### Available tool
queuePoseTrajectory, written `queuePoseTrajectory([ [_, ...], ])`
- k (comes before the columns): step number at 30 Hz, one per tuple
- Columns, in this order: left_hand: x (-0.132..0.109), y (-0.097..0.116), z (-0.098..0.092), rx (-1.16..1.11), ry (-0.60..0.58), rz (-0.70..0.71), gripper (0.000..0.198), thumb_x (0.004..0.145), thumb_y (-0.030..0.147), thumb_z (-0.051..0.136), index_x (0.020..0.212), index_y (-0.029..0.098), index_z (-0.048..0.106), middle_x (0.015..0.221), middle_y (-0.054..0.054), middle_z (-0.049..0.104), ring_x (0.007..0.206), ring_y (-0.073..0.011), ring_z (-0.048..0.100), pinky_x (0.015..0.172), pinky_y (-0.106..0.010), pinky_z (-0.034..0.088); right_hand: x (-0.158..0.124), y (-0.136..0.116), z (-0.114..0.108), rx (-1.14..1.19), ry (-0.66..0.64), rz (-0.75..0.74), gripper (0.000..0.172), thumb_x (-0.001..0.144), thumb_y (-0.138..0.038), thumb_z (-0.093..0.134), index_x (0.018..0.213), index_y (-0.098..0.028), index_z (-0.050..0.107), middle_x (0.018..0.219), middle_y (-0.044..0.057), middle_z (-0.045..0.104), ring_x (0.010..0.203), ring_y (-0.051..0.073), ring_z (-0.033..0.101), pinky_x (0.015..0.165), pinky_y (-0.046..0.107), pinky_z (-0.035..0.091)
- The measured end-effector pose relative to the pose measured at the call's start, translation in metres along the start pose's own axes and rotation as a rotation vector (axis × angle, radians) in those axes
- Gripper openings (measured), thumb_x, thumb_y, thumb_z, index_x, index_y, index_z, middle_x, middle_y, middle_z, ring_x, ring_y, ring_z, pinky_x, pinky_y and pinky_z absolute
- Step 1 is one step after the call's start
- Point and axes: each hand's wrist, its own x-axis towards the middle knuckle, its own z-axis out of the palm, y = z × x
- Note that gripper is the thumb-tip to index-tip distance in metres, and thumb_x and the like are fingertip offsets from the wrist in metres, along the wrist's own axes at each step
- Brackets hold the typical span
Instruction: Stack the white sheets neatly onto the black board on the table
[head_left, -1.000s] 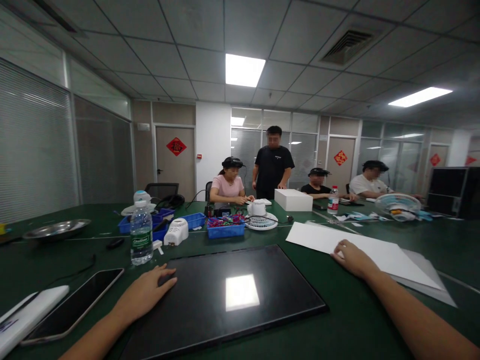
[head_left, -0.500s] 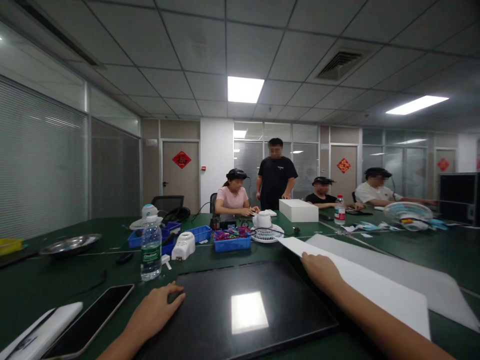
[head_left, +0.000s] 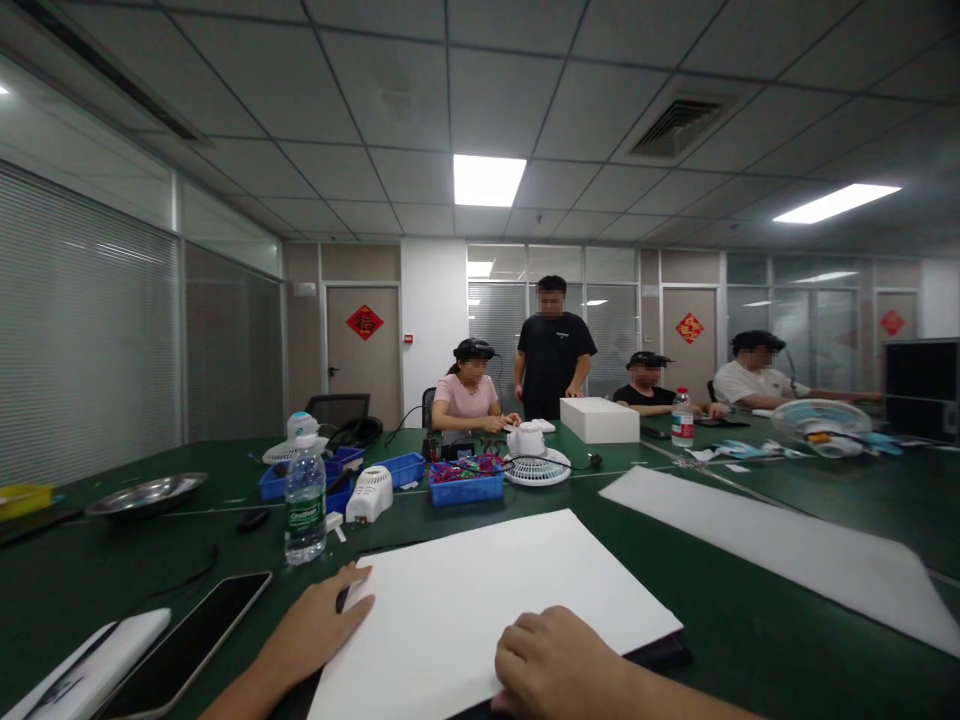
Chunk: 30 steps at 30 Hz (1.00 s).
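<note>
A white sheet (head_left: 450,600) lies on top of a dark flat panel (head_left: 660,650), whose black edges show at the right corner and along the left. My left hand (head_left: 319,620) rests at the left edge, thumb and index finger apart, their tips touching the sheet. At the near edge, my right hand (head_left: 555,655) has its fingers curled and closed on the sheet; its fingertips are partly hidden. Farther right, a second, greyish-white sheet (head_left: 772,555) lies flat on the green table (head_left: 585,500).
Left of my hand are a water bottle (head_left: 305,510), a dark-screened phone (head_left: 187,645) and a white object (head_left: 94,655). Ahead stand a blue bin (head_left: 466,488) of wires, a white fan part (head_left: 536,465) and a white box (head_left: 600,420). Several people are across the table.
My right hand has brought the white sheet leftward from beside the dark panel and laid it over the panel. My left hand has stayed at the left edge.
</note>
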Motion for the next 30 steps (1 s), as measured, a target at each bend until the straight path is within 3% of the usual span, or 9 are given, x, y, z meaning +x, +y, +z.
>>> queuePoseTrajectory([
  [5, 0.003, -0.001, 0.003, 0.024, -0.032, -0.014, 0.066, 0.079, 0.049, 0.055, 0.137, 0.018, 0.059, 0.148, -0.008, 0.052, 0.137, -0.028, 0.047, 0.116, -0.039, 0.034, -0.01, 0.024, -0.012, 0.282, -0.063, 0.032, 0.04, 0.094, -0.06, 0.048, 0.101, -0.025, 0.064, 0.094, -0.001, 0.072, 0.084, 0.017, 0.067, 0.069, 0.027, 0.046],
  [9, 0.006, -0.001, 0.005, 0.041, -0.056, -0.002, 0.063, 0.084, 0.05, 0.046, 0.136, 0.017, 0.06, 0.149, -0.009, 0.05, 0.141, -0.0269, 0.041, 0.118, -0.04, 0.029, -0.035, 0.088, -0.009, 0.281, -0.047, 0.363, 0.034, 0.099, -0.045, 0.041, 0.116, -0.027, 0.064, 0.112, 0.003, 0.069, 0.103, 0.016, 0.063, 0.093, 0.028, 0.044],
  [12, 0.008, -0.003, 0.007, 0.054, -0.069, 0.007, 0.061, 0.086, 0.049, 0.042, 0.134, 0.017, 0.063, 0.151, -0.011, 0.047, 0.144, -0.0289, 0.035, 0.12, -0.049, 0.023, -0.079, 0.15, 0.002, 0.17, -0.054, 0.643, 0.038, 0.097, -0.034, 0.039, 0.124, -0.019, 0.062, 0.129, 0.012, 0.061, 0.121, 0.023, 0.055, 0.105, 0.039, 0.038],
  [16, 0.008, -0.004, 0.006, 0.055, -0.059, 0.008, 0.058, 0.086, 0.049, 0.043, 0.131, 0.02, 0.064, 0.15, -0.01, 0.048, 0.144, -0.0304, 0.035, 0.119, -0.054, 0.02, -0.162, 0.209, 0.013, 0.037, -0.145, 1.043, 0.058, 0.089, -0.041, 0.047, 0.139, -0.01, 0.051, 0.15, 0.022, 0.041, 0.141, 0.037, 0.032, 0.112, 0.058, 0.027],
  [18, 0.008, -0.004, 0.004, 0.051, -0.046, 0.007, 0.056, 0.085, 0.048, 0.046, 0.13, 0.021, 0.066, 0.149, -0.009, 0.05, 0.143, -0.0298, 0.037, 0.12, -0.053, 0.022, -0.196, 0.225, 0.014, 0.011, -0.209, 1.206, 0.062, 0.092, -0.046, 0.042, 0.139, -0.006, 0.05, 0.145, 0.027, 0.044, 0.137, 0.041, 0.038, 0.105, 0.064, 0.031],
  [20, 0.007, -0.002, 0.002, 0.05, -0.039, 0.003, 0.054, 0.083, 0.046, 0.049, 0.127, 0.022, 0.068, 0.146, -0.008, 0.054, 0.142, -0.0298, 0.039, 0.119, -0.051, 0.025, -0.217, 0.233, 0.015, 0.006, -0.26, 1.283, 0.058, 0.097, -0.05, 0.04, 0.134, -0.007, 0.053, 0.136, 0.025, 0.053, 0.127, 0.037, 0.05, 0.102, 0.059, 0.039],
  [24, 0.006, 0.002, -0.001, 0.059, -0.046, -0.007, 0.052, 0.081, 0.044, 0.05, 0.124, 0.023, 0.07, 0.145, -0.007, 0.056, 0.142, -0.0294, 0.04, 0.118, -0.048, 0.029, -0.218, 0.239, 0.015, -0.012, -0.335, 1.274, 0.04, 0.097, -0.046, 0.054, 0.122, -0.015, 0.059, 0.121, 0.01, 0.061, 0.107, 0.022, 0.061, 0.095, 0.046, 0.049],
  [30, 0.003, 0.004, -0.001, 0.077, -0.049, 0.0, 0.053, 0.084, 0.046, 0.047, 0.126, 0.022, 0.068, 0.147, -0.01, 0.053, 0.141, -0.0306, 0.041, 0.118, -0.053, 0.026, -0.167, 0.22, 0.006, -0.118, -0.355, 1.214, 0.033, 0.096, -0.04, 0.059, 0.117, -0.015, 0.06, 0.113, 0.007, 0.063, 0.098, 0.019, 0.063, 0.086, 0.04, 0.054],
])
